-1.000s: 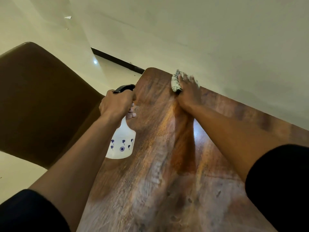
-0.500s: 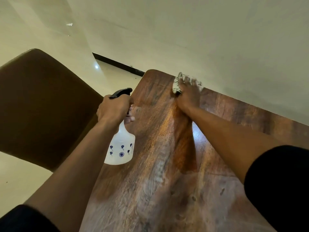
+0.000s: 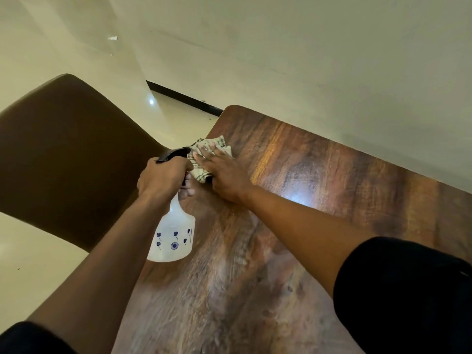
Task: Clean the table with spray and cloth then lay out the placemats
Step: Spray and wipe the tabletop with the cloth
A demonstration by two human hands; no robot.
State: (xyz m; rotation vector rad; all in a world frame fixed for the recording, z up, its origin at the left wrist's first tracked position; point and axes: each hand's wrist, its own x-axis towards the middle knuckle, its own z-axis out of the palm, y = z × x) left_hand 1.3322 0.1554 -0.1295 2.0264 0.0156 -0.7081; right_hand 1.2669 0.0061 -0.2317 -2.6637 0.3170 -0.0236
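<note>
Two hands are at work near the table's (image 3: 319, 180) far left corner, close to one another. Right hand (image 3: 224, 172) lies flat, fingers extended, pressing the cloth (image 3: 217, 146) onto the wood; the cloth is bunched beneath and ahead of the fingers, reaching to the left edge of the table and just short of the rounded corner. Left hand (image 3: 163, 180) is curled round the neck of the spray bottle (image 3: 173, 236), with the black trigger head showing above the knuckles and pointing toward the cloth; the white body hangs below the hand, tilted, its base toward the person and apparently clear of the surface, though contact cannot be confirmed. Bottle nozzle and cloth are just beside each other, nearly touching. Relation governing the coming stroke: the cloth sits at the table's left margin, so unwiped surface lies to the right and toward the person, along the table's long axis. Judgement: the wiping step is in progress, and the right hand, already on the cloth, is the one to draw it back across. No placemats are visible. A brown chair (image 3: 71, 159) stands to the left of the table.
</note>
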